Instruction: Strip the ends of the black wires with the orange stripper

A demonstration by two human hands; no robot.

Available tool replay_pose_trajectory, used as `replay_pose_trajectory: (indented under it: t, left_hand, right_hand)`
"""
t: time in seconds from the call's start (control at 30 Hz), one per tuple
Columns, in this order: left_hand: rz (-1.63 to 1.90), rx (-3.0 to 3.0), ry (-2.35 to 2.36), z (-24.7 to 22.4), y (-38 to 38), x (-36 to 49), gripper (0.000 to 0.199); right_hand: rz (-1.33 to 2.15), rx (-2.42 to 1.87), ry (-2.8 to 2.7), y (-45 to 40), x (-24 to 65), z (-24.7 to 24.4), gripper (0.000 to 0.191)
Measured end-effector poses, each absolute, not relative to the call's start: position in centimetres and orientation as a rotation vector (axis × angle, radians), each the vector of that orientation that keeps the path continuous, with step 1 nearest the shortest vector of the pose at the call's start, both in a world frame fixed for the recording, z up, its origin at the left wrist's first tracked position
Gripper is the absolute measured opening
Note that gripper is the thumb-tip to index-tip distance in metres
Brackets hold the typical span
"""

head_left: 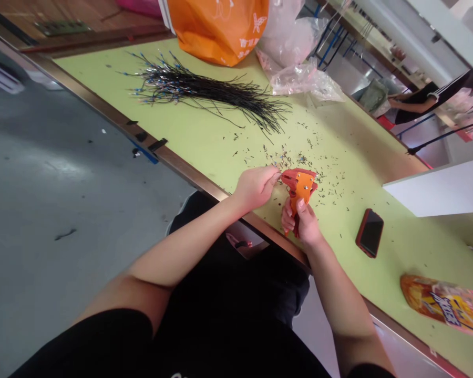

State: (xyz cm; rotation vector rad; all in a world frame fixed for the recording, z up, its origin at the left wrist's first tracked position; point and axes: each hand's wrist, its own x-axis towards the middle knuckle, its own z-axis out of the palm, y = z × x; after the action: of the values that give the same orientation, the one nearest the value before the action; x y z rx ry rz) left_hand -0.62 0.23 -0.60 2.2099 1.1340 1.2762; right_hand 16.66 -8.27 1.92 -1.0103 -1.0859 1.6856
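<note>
My right hand is wrapped round the handles of an orange and red wire stripper, held above the table near its front edge. The tool's red jaws point left, toward my other hand. My left hand is closed in a pinch right at the jaws, on what looks like a thin wire, mostly hidden by the fingers. Small dark cut scraps lie scattered around and behind the tool. Farther back on the left lies a bundle of black wires, with blue and silvery ends on its left side.
An orange bag and clear plastic bags stand behind the wires. To the right are a phone, a bottle with an orange label and a white panel. Another person's arm shows at a far table.
</note>
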Motion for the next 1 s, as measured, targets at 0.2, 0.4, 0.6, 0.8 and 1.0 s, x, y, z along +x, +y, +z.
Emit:
replay_pose_trajectory:
  t: [0.2, 0.4, 0.6, 0.8, 1.0]
  left_hand:
    - [1.415, 1.957, 1.218, -0.3, 0.7, -1.2, 0.056]
    - [1.470, 1.832, 1.272, -0.4, 1.3, -2.0, 0.049]
    - [1.361, 2.137, 1.213, -0.2, 0.0, -1.0, 0.048]
    - [1.456, 2.415, 1.086, -0.2, -0.6, -0.5, 0.041]
    - [1.551, 2.453, 0.918, 0.2, -0.9, -0.5, 0.039]
  right_hand:
    - [1.342, -0.952, -1.089, -8.8, 16.8, 3.3, 0.055]
    - [1.129, -0.973, -0.876, -8.4, 18.3, 5.8, 0.052]
    - [1.315, -0.923, -0.995, -8.0, 16.7, 3.9, 0.057]
    - [1.401, -0.981, -1.055, -7.7, 16.1, 2.4, 0.066]
    - [1.388, -1.038, -1.081, -7.5, 16.0, 1.6, 0.076]
